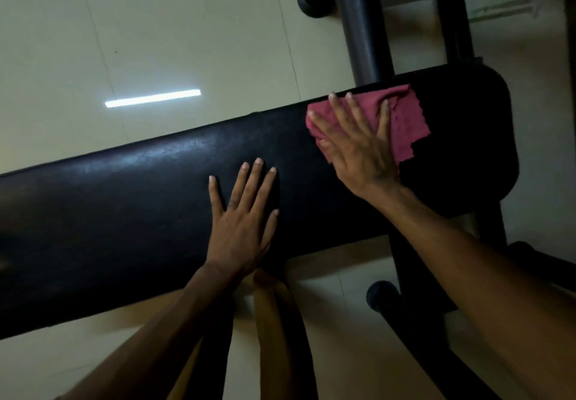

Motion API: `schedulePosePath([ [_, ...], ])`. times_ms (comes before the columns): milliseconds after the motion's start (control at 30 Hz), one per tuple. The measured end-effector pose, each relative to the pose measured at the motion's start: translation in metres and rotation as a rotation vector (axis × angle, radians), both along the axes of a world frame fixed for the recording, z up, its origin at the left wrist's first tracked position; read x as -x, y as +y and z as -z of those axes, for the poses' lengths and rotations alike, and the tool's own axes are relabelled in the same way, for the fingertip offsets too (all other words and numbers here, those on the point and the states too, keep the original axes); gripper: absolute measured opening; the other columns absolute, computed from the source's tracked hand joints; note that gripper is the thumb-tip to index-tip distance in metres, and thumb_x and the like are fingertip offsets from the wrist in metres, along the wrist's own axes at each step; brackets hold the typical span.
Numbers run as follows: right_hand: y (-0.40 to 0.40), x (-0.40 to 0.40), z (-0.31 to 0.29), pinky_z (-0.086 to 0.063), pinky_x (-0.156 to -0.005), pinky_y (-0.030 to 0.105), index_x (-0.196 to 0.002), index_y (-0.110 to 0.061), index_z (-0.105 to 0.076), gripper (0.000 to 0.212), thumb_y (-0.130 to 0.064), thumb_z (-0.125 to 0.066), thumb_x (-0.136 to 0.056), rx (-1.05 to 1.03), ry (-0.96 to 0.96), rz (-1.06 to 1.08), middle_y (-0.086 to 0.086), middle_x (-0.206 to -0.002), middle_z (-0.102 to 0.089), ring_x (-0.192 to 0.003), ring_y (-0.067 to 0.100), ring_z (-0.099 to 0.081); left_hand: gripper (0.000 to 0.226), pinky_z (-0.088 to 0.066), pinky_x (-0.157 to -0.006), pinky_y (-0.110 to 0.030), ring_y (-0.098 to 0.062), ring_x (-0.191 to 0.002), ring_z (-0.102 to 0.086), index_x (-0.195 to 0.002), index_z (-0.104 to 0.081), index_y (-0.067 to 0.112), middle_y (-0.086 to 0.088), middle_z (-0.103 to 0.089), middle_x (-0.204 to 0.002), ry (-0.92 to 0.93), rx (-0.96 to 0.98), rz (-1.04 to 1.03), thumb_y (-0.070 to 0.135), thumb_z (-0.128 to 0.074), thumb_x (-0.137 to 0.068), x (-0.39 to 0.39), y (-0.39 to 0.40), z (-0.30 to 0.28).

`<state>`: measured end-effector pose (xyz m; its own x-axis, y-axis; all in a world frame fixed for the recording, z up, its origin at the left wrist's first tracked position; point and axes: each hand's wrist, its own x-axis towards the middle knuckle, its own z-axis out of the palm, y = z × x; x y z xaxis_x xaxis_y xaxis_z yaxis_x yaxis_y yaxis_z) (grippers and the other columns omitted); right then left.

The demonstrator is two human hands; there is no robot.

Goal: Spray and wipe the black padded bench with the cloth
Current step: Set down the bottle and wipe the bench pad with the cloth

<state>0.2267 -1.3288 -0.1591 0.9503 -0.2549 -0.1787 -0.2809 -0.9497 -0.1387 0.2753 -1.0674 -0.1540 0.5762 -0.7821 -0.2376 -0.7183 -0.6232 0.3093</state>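
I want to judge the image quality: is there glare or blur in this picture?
Head view: dim overall; a bright strip of glare lies on the floor; a soft sheen crosses the bench; the right hand on the cloth looks slightly blurred.

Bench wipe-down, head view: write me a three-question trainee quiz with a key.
1. True or false: the left hand grips a spray bottle.
2. The red cloth lies under which hand? A) left B) right C) neither
3. Fill in: the cloth sits near the ____ end of the black padded bench in the picture.

Key:
1. False; it lies flat on the padding, holding nothing.
2. B; the right hand presses it with straight fingers.
3. Right.
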Motion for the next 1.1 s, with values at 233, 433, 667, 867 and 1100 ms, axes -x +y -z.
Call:
schedulePosePath([
  [233,0.065,-0.042,0.002,-0.005,-0.121,0.061,-0.154,-0.041,-0.03,0.05,-0.046,-0.027,-0.104,-0.016,-0.102,0.855,0.002,-0.166,-0.019,-0.154,0.026,-0.013,0.064,-0.005,-0.125,-0.06,-0.024,-0.157,-0.008,-0.16,-0.024,0.012,-0.01,-0.013,-0.169,0.041,0.079,-0.061,0.037,-0.036,-0.103,-0.003,0.011,-0.003],
  [433,0.126,-0.046,0.002,-0.006,-0.121,0.051,-0.157,-0.037,-0.024,0.052,-0.042,-0.028,-0.105,-0.078,0.012,-0.012,0.002,-0.167,-0.018,-0.153,0.027,-0.017,0.064,0.002,-0.127,-0.052,-0.02,-0.158,-0.004,-0.161,-0.019,0.016,-0.005,-0.007,-0.169,0.055,0.006,-0.14,0.037,-0.035,-0.103,-0.003,0.085,-0.012],
  [667,0.179,-0.082,-0.005,-0.006,-0.122,0.058,-0.156,-0.036,-0.026,0.052,-0.043,-0.024,-0.105,-0.089,-0.04,0.583,0.002,-0.167,-0.018,-0.154,0.025,-0.012,0.065,-0.003,-0.126,-0.055,-0.02,-0.158,-0.005,-0.162,-0.016,0.016,-0.007,-0.011,-0.169,0.027,-0.1,-0.16,0.036,-0.038,-0.104,-0.009,0.214,-0.01],
  [867,0.326,-0.049,-0.002,0.0,-0.122,0.054,-0.159,-0.033,-0.018,0.055,-0.04,-0.031,-0.106,-0.121,0.047,-0.227,0.007,-0.168,-0.011,-0.154,0.031,-0.009,0.062,-0.008,-0.126,-0.056,-0.021,-0.158,-0.006,-0.162,-0.018,0.017,-0.007,-0.009,-0.17,0.021,-0.071,-0.345,0.036,-0.034,-0.105,-0.026,0.28,-0.01],
  [1100,0.332,-0.056,-0.001,0.0,-0.124,0.053,-0.158,-0.034,-0.017,0.054,-0.045,-0.022,-0.106,-0.063,0.052,0.014,0.003,-0.168,-0.012,-0.155,0.027,-0.008,0.064,-0.005,-0.128,-0.052,-0.021,-0.158,-0.004,-0.162,-0.018,0.015,-0.008,-0.011,-0.17,0.004,0.002,-0.48,0.038,-0.039,-0.106,-0.041,0.329,0.003],
])
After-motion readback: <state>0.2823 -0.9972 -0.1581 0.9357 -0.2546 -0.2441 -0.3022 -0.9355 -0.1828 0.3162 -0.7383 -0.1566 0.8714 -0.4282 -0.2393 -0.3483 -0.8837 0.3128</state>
